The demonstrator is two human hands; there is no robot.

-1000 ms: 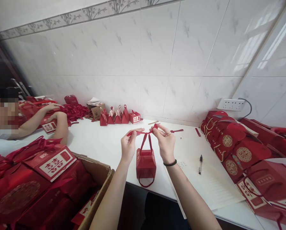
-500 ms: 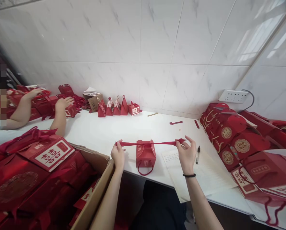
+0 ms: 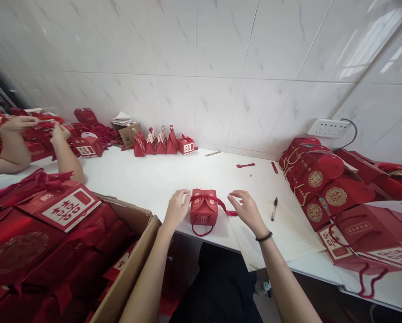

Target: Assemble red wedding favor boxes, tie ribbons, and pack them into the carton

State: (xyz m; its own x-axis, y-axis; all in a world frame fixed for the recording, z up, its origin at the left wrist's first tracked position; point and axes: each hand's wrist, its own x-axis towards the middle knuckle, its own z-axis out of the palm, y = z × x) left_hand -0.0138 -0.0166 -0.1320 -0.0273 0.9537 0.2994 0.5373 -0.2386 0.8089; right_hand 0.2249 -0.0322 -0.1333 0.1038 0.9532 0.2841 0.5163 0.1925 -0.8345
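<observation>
A small red gift box (image 3: 204,211) stands at the table's front edge, with a dark red cord handle (image 3: 203,233) hanging down its near side. Across its top, a red ribbon (image 3: 221,205) is tied in the middle. One tail droops to the right, its end below my right fingertips. My right hand (image 3: 246,211) hovers right of the box, fingers apart and holding nothing. Close against the box's left side is my left hand (image 3: 177,206), its fingers stretched and bent; the ribbon's left tail is hidden there.
A cardboard carton (image 3: 147,231) full of red boxes stands at left. Red gift bags (image 3: 335,197) crowd the right side. Paper (image 3: 288,233) and a pen (image 3: 274,209) lie right of the box. Small red boxes (image 3: 157,143) line the wall. A co-worker's hands (image 3: 58,134) handle red material far left.
Both my hands have moved inward toward the box. The ribbon, stretched straight sideways before, now hangs slack, its right tail released. The co-worker's hands have moved left and come together.
</observation>
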